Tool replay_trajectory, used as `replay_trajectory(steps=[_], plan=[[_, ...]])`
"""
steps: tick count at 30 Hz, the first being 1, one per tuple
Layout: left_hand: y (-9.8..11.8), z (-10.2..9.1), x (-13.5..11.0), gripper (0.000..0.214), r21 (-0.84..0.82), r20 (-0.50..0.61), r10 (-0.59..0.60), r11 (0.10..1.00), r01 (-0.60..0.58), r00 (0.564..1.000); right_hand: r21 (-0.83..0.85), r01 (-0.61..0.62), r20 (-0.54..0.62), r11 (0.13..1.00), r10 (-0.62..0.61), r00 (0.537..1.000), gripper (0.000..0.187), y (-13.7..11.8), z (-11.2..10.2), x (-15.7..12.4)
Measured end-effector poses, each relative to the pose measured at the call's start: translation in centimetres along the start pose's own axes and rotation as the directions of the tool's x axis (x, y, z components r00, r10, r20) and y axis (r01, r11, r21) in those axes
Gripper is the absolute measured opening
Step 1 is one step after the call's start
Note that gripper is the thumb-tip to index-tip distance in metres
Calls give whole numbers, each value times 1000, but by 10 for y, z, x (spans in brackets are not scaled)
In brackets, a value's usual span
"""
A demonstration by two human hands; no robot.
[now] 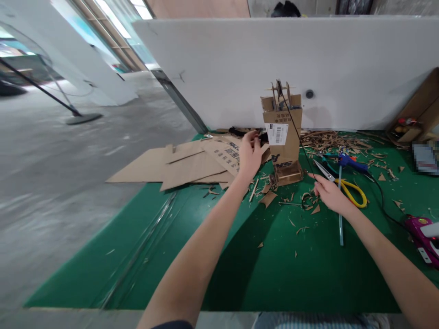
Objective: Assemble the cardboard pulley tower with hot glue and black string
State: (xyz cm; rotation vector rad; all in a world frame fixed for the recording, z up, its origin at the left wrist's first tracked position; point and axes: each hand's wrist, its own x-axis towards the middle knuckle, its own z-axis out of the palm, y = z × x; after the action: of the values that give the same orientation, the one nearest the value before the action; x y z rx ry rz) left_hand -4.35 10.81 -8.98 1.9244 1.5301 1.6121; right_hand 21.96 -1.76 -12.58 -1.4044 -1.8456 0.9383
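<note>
A tall cardboard model (291,132) stands upright near the white panel, with thin sticks and a pulley-like part on top and a boxy roller part (289,174) at its foot. From its top a thin black cord (295,125) slants down to my right hand (329,194). That hand is closed on the cord's lower end, its forefinger close to the roller part's right end. My left hand (250,153) is beside the model's left side, over the cardboard sheets, thumb and forefinger slightly apart. Whether it touches the model is unclear.
Flat cardboard sheets (192,162) lie left on the green table (164,274). Yellow-handled scissors (355,194), a blue glue gun (353,163) and a clear glue stick (340,228) are at right, near a magenta device (420,233). Cardboard scraps (332,141) line the white panel (233,68).
</note>
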Motion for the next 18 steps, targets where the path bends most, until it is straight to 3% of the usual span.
replay_trajectory(steps=[1,2,3,5,6,8,9,10,11,14,18], plan=[[10,-5,-10,33,62,-129,42,997,-34,991,41,-10,3,999,10,1000,49,1,1,0],[22,-8,-23,30,127,-182,131,986,-109,975,77,-20,11,997,19,1000,48,2,2,1],[34,-11,-38,27,172,-160,244,961,-217,956,109,-29,20,994,27,999,47,2,2,1],[59,-9,-69,23,148,116,433,882,-446,894,168,-36,25,985,32,999,45,3,2,1],[70,-5,-83,22,124,303,446,858,-499,842,197,-35,20,980,32,999,44,3,2,2],[86,6,-104,25,156,599,334,842,-516,727,263,-36,-3,964,39,999,42,1,1,2],[90,13,-111,26,173,713,271,826,-537,646,306,-44,-17,951,52,999,40,0,0,2],[93,20,-116,29,180,796,221,802,-569,564,356,-56,-28,933,70,997,38,-1,-1,1],[94,26,-118,29,194,836,170,798,-571,521,409,-70,-34,910,92,995,37,-3,-2,1],[93,35,-119,22,260,847,94,786,-561,524,536,-97,-45,838,143,989,34,-6,-5,0],[90,25,-115,20,263,843,150,723,-639,517,602,-97,-97,793,193,976,31,-6,-5,1]])
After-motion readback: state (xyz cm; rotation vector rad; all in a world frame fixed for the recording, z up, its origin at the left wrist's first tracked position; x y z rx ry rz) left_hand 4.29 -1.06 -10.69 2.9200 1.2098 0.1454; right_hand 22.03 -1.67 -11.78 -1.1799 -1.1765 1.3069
